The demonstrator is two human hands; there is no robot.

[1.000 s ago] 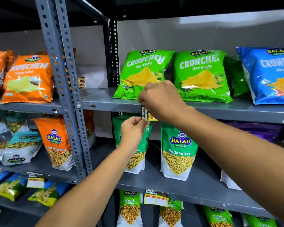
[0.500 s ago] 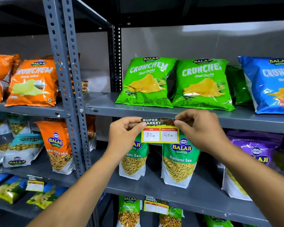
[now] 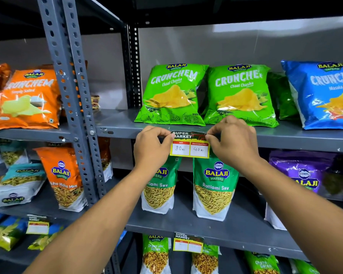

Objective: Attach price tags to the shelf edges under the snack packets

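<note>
A yellow price tag with a dark "SUPER MARKET" header and boxes reading 80 and 40 lies flat against the front edge of the grey shelf, below two green Crunchem packets. My left hand pinches the tag's upper left corner and my right hand pinches its upper right corner. The tag's lower half hangs below the shelf edge, in front of two green Ratlami Sev packets.
Another price tag hangs on the shelf edge below, and a third tag at lower left. A perforated grey upright post divides the racks. Orange packets sit left, a blue packet and purple packet right.
The tag was edge-on between my hands a second ago; it now faces out. My right hand moved from over the tag to its right corner, and both hands raised it against the shelf edge.
</note>
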